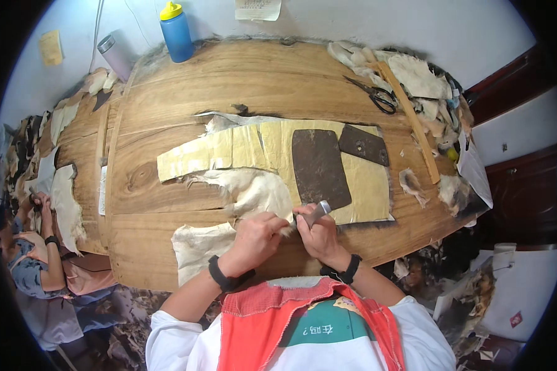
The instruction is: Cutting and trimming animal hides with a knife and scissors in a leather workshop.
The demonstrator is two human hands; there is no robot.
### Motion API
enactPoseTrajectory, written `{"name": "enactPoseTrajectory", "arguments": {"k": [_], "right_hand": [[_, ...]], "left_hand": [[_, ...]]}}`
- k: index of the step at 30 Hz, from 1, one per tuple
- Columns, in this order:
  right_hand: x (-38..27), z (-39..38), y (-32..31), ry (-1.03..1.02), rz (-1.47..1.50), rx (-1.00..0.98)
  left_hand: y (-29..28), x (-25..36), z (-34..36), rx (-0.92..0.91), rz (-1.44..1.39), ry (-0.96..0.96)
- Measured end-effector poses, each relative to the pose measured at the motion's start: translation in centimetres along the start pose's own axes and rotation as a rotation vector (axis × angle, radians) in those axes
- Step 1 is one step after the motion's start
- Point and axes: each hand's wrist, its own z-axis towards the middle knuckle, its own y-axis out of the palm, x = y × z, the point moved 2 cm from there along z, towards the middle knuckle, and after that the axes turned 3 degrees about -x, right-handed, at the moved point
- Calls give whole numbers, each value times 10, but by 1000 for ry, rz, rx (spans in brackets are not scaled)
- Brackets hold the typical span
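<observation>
Red apron (pixel 254 315) nearest; left hand (pixel 258 237) pinches edge of pale hide (pixel 260 191), likely steadying it; right hand (pixel 317 234) just beside, closed round handled tool (pixel 320 210), working end hidden; hide spreads beyond left hand, along yellow sheet (pixel 370 195); dark plates (pixel 319 167) lie on sheet, probably weighting it flat.

White shirt, (pixel 179 340) short-sleeved, with a printed green panel (pixel 337 337) showing; over it sits what looks like a red apron; (pixel 247 334) a black band (pixel 221 276) circles the left wrist, another (pixel 351 268) the right!
</observation>
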Motion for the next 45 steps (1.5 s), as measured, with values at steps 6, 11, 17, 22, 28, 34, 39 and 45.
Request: {"name": "enactPoseTrajectory", "arguments": {"k": [6, 11, 17, 22, 28, 34, 39, 45], "right_hand": [[11, 44, 1, -38, 15, 2], [20, 71, 0, -128, 33, -62], [26, 105, -2, -173, 67, -235], [19, 136, 1, -312, 83, -391], [15, 169, 13, -458, 63, -546], [9, 183, 0, -416, 170, -640], [-9, 196, -23, -8, 541, -545], [6, 186, -31, 148, 672, -719]], "left_hand": [[-14, 8, 0, 38, -133, -50], [-32, 6, 1, 66, -342, -173], [-45, 6, 1, 90, -444, -206], [-49, 9, -4, 105, -454, -201], [-50, 13, -5, 67, -583, -174], [-48, 8, 0, -120, -279, -174], [-67, -16, 27, 166, 607, -326], [-123, -100, -9, 535, 262, -725]]}}
